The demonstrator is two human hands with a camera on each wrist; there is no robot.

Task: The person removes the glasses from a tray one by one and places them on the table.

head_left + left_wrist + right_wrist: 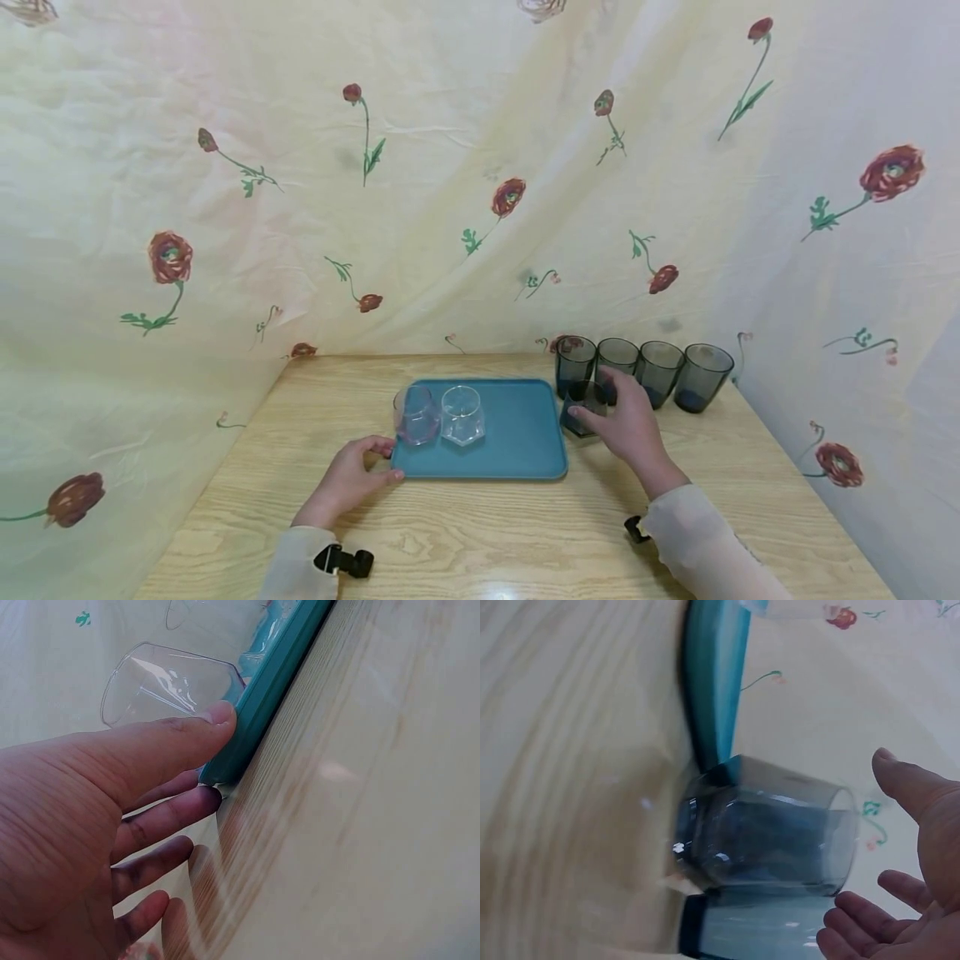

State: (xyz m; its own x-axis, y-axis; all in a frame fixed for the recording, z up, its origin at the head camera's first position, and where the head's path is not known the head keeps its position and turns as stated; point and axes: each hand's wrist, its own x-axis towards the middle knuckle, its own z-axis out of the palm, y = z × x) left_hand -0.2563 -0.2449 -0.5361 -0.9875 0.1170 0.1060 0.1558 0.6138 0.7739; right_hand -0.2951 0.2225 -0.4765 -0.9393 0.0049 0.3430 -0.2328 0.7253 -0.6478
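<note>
At the front left corner of a blue tray point(517, 429), my left hand point(352, 479) holds the edge; in the left wrist view its thumb point(221, 712) lies on the rim and the other fingers spread below. Two clear tumblers stand on the tray's left half: a pinkish tumbler point(417, 417) and a colourless tumbler point(462, 417). Beside the tray's right edge stands a short smoky grey tumbler point(780, 832) with a faceted base. My right hand point(630, 421) is around its upper part, thumb and fingers spread wide apart near the rim in the right wrist view.
Several tall dark grey glasses point(662, 371) stand in a row at the back right, close behind the right hand. The wooden table point(480, 533) meets a flower-printed cloth point(420, 250) hanging behind and at both sides.
</note>
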